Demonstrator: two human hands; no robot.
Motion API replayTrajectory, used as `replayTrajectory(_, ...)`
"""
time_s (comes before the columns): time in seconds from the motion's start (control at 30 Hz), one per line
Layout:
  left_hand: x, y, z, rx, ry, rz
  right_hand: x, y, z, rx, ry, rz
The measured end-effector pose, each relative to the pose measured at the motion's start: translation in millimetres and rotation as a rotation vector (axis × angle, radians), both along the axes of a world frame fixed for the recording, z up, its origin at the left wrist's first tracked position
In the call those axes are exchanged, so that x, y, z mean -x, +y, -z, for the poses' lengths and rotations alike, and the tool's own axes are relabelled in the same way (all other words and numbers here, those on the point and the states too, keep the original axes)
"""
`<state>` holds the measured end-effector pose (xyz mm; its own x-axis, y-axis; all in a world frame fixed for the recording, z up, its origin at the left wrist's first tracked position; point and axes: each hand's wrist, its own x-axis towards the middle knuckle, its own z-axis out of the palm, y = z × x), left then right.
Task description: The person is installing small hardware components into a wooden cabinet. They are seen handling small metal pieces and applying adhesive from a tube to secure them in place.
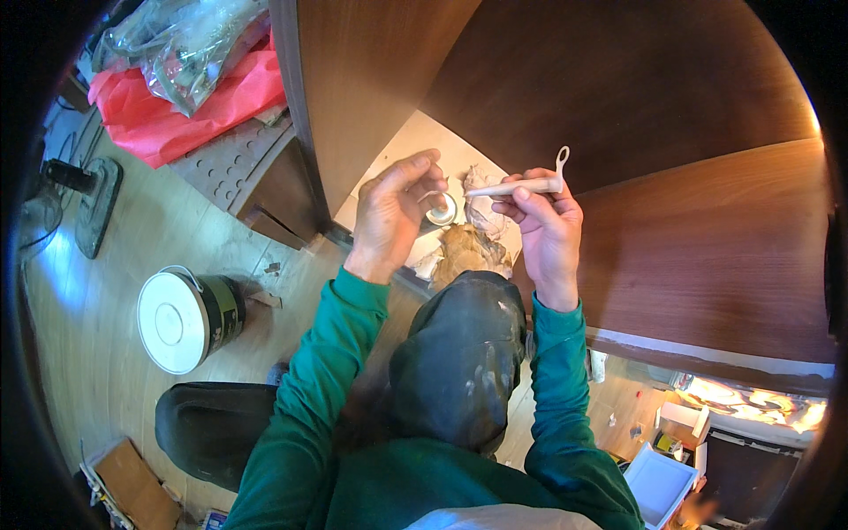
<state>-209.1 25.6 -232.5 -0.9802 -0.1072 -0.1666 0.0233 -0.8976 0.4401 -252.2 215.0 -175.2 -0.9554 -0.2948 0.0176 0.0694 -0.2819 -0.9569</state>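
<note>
My right hand grips a pale tapered tube like a nozzle, lying level, with an upright ring tab at its right end; its left tip points toward my left hand. My left hand is raised beside it with curled fingers; what they hold, if anything, is too small to make out. Behind those fingertips, a small round white object sits on the light board inside the wooden cabinet. Crumpled pale material and a brownish crumpled piece lie beside it.
Dark-brown panels surround the board. A lidded bucket stands on the floor at left. Red fabric and clear bags top a low unit. My knee is before the cabinet. A white tray is at lower right.
</note>
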Motion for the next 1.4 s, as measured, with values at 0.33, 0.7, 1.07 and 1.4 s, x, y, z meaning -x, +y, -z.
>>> replayTrajectory(0.33, -1.3, -14.9, 2.9, 0.027, -0.012, -0.069, -13.1, -9.1, 24.9, -0.262, 0.272, -0.065)
replayTrajectory(0.7, -2.2, -15.7, 1.5, 0.026, 0.002, -0.082, -9.7, -8.8, 30.5, -0.547, 0.507, -0.076)
replayTrajectory(1.07, -4.9, -16.6, -4.6, 0.026, -0.005, -0.101, -4.2, -3.5, 43.3, -0.209, 0.039, -0.027)
replayTrajectory(1.4, -3.0, -16.9, -0.1, 0.043, -0.025, -0.092, -2.2, 8.7, 45.8, 0.079, -0.215, -0.04)
